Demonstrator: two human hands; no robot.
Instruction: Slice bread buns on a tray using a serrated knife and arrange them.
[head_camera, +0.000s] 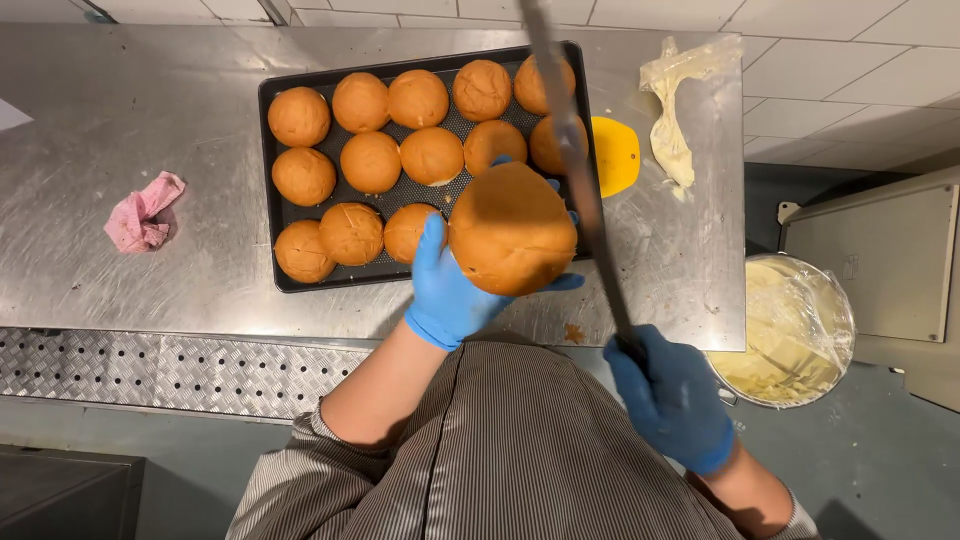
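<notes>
Round golden-brown bun (512, 230) in left hand (447, 290); right hand (672, 398) grips knife (572, 150).

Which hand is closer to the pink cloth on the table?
Left. The left hand, holding a bun, is over the tray's near edge, right of the pink cloth. The right hand, gripping a long knife, is farther right, past the table's edge.

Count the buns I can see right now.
14: one bun in the left hand, thirteen on the tray in three rows. More may be hidden behind the held bun and knife.
</notes>
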